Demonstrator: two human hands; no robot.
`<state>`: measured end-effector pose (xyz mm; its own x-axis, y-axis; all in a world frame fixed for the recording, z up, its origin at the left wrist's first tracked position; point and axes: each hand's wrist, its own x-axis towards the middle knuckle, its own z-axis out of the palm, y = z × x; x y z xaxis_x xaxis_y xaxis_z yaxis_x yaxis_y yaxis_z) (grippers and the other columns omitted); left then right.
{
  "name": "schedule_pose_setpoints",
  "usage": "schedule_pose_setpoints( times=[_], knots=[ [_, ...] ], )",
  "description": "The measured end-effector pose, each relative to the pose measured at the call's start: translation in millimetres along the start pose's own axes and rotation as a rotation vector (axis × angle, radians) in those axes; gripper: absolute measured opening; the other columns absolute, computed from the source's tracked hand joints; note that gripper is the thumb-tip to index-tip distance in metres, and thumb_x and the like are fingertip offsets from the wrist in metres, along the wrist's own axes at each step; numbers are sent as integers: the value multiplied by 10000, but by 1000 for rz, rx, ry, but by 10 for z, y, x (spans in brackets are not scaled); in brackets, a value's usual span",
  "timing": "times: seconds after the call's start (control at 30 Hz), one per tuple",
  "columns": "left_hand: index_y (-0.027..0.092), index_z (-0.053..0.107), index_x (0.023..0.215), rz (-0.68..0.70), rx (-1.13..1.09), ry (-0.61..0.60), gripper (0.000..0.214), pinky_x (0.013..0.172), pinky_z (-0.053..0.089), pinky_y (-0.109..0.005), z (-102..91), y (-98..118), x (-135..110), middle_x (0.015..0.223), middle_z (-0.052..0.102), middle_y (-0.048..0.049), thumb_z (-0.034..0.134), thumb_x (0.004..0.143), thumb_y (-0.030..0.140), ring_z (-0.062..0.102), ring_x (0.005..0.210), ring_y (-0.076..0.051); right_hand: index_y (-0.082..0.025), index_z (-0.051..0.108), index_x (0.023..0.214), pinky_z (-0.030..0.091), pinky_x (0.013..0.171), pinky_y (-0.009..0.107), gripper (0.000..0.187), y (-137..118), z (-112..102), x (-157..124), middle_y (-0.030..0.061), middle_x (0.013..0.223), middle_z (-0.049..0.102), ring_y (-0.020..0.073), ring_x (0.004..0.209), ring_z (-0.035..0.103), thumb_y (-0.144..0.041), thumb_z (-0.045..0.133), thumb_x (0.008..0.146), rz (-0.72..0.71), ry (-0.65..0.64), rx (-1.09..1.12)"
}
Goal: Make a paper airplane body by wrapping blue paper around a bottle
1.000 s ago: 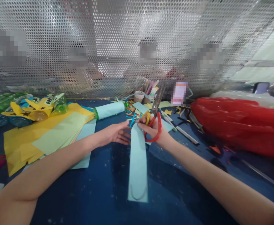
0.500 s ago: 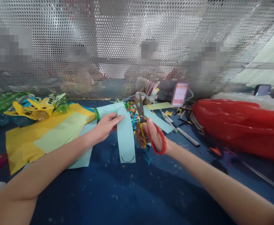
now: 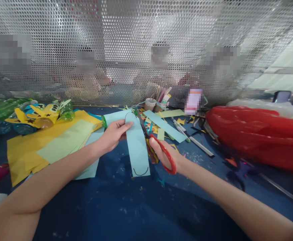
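My left hand pinches a light blue paper strip near its top left edge, thumb on the front. Dark curved lines are drawn across both ends of the strip. My right hand is closed round scissors with red and yellow handles. Their dark blades lie along the strip's upper right edge, pointing up and left; whether paper is between them I cannot tell. Behind the strip lies a light blue paper-wrapped piece with a green bottle end.
Yellow and pale green sheets lie on the left beside cut-up bottle figures. Paper scraps, another blue strip and pens spread at right centre. A red plastic bag bulks at right. A perforated metal screen closes the back, with people behind it.
The scissors have swung left and down from upright, bringing their blades to the strip's right edge. The strip's lower end has shifted slightly right. My left hand has stayed nearly still.
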<state>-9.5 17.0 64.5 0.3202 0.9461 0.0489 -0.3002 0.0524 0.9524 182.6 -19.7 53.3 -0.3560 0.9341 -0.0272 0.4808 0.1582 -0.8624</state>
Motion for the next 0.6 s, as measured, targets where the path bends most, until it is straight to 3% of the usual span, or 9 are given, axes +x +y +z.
schedule_pose_setpoints(
  times=[0.6],
  knots=[
    [160, 693, 818, 10, 20, 12, 203, 693, 514, -284, 67, -29, -57, 749, 702, -27, 698, 776, 358, 633, 662, -138, -249, 408, 577, 406, 433, 333, 621, -27, 4, -12, 12, 458, 479, 177, 425, 492, -827, 294, 770, -5, 35, -18]
  ],
)
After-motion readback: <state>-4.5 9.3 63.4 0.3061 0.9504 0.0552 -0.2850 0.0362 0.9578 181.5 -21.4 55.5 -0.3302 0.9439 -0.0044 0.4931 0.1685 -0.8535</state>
